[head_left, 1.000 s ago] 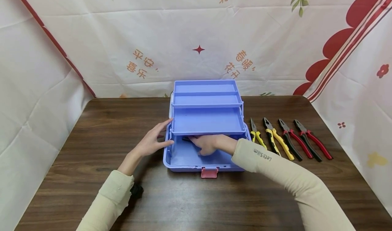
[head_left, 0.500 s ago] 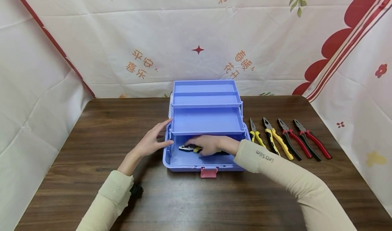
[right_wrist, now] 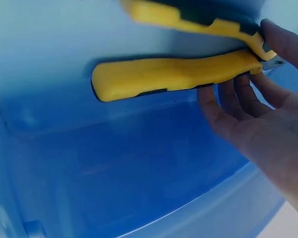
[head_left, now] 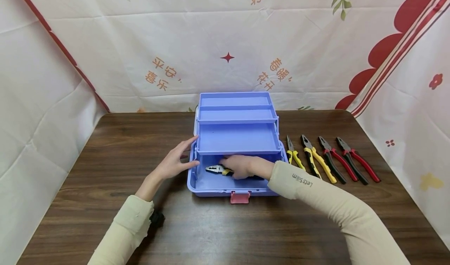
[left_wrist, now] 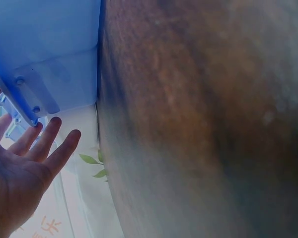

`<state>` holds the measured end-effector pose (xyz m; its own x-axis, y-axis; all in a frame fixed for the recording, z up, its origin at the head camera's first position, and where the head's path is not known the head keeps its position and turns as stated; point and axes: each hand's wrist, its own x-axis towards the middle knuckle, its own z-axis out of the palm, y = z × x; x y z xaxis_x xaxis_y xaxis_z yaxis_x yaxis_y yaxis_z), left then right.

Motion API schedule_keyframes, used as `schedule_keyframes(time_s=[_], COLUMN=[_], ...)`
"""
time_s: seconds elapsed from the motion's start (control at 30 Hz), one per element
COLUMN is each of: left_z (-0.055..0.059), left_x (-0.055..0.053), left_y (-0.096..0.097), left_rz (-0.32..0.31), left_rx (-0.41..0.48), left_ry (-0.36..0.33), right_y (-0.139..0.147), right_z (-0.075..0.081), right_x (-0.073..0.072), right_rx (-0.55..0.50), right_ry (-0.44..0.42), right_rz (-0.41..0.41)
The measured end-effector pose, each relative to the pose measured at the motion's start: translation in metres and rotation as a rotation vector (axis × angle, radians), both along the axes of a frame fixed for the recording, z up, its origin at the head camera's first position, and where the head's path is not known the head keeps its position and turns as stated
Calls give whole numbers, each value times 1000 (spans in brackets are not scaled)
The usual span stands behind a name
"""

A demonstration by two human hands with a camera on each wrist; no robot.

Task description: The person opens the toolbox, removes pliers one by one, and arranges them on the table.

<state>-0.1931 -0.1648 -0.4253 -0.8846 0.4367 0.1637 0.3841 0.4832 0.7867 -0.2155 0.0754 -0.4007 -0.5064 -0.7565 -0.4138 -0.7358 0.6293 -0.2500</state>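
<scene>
A blue toolbox (head_left: 191, 187) stands with its trays (head_left: 239, 138) raised. At its left side my left hand (head_left: 177, 159) is spread, fingertips at the rim and tray edge; the left wrist view shows the extended fingers (left_wrist: 52, 134) beside the box. Inside the bottom compartment, combination pliers (head_left: 215, 169) with yellow and black handles lie sideways, jaws to the left. My right hand (head_left: 240, 166) holds them near the pivot. In the right wrist view, thumb and fingers sit on opposite sides of the spread handles (right_wrist: 164, 79). The head view hides most of the handles behind that hand.
Right of the toolbox lie yellow long-nose pliers (head_left: 295, 157), yellow-black pliers (head_left: 318, 163) and two red-black pliers (head_left: 334, 157), in a row on the wooden table (head_left: 211, 233). A red latch (head_left: 240, 197) hangs at the box front. A printed cloth (head_left: 190, 34) stands behind.
The pliers came forward from under the tray, so their jaws now show on the compartment floor. My right hand then shifted slightly right along them. The left hand stayed still.
</scene>
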Motion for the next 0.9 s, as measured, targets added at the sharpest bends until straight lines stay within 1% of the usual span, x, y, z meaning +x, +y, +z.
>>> schedule_keyframes(time_s=[0.17,0.33,0.53,0.63,0.77,0.9], left_z=[1,1,0,0,-1,0], left_x=[0,1,1,1,0,1], left_y=[1,1,0,0,0,1], left_rz=[3,3,-17,-16,-12,-12], left_rx=[-6,-7,35,33,26,22], left_ry=[-4,-3,6,5,-2,-7], right_y=[-1,-1,0,1,1,1], right_z=[-1,0,-1,-1,0,0], right_x=[-1,-3,-4,-4,-5,-4], right_rx=[11,15,15,17,0,-18], right_ry=[-17,-88,-168,-178,-175,-185], right_rz=[13,-12,-43,-40,-16,-9])
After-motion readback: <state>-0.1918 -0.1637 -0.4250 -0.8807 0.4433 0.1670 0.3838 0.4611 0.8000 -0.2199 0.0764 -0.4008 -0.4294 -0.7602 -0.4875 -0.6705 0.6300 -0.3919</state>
